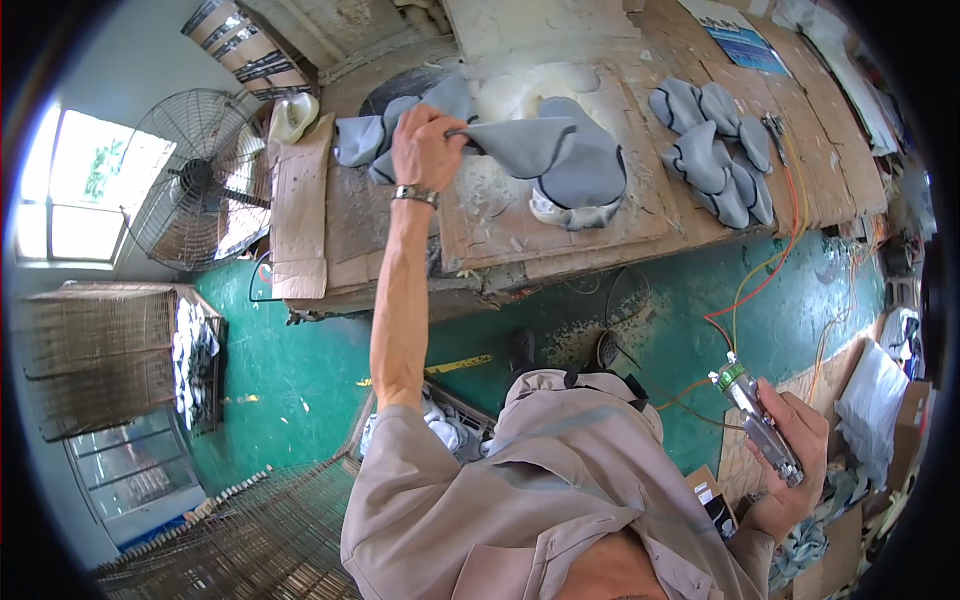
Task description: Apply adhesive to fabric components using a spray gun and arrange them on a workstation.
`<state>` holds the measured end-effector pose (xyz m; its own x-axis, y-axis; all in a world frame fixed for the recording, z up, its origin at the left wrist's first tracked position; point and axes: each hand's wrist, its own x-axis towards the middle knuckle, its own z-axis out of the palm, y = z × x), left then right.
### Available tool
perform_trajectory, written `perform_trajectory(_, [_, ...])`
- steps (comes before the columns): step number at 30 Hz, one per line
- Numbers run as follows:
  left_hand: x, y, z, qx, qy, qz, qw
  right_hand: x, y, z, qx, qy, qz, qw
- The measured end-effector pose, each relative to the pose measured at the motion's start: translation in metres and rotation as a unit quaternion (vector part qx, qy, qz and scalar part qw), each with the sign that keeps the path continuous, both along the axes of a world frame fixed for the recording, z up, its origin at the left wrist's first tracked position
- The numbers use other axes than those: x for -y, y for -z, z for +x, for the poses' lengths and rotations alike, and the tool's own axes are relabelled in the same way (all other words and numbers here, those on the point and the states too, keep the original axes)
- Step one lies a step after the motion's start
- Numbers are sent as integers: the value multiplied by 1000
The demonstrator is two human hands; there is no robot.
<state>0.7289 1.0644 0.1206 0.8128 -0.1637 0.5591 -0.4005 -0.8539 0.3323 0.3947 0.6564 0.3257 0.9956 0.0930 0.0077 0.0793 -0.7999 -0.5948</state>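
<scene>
My left hand point(427, 145) reaches over the work table and pinches the dark edge of a grey fabric piece point(525, 142), stretching it leftward. Its wider right part point(585, 165) lies on the table, over a pale padded thing point(572, 212). More grey pieces point(360, 140) lie beside and behind this hand. Out to the right, clear of the table, my right hand point(800, 435) is wrapped around a metal spray gun point(757, 412) with a green ring. Thin hoses run to the gun's far end; the fingers' exact hold on it is partly hidden.
Several grey pieces with dark edging point(710, 150) are heaped at the table's right, near a red hose point(797, 200) that hangs off its edge. A caged fan point(200, 180) stands at the left. Wire racks point(250, 530) flank me on the green floor point(290, 370).
</scene>
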Motion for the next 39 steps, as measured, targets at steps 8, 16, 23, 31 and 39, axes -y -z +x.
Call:
perform_trajectory(8, [-177, 0, -16, -33, -194, 33, 980, -20, 19, 34, -21, -113, 59, 992])
perform_trajectory(16, [-290, 63, -50, 137, -298, 101, 939, -46, 20, 39, -35, -103, 35, 993])
perform_trajectory(23, [-329, 240, -166, -309, -453, 179, 817, -56, 8, 39, -18, -70, 22, 997])
perform_trajectory(31, [-177, 310, -260, -219, -379, -36, 898, -43, 12, 43, 25, -5, 3, 1000])
perform_trajectory(39, [-91, 401, -378, -550, -301, -115, 771, -34, -5, 29, -2, 13, -92, 996])
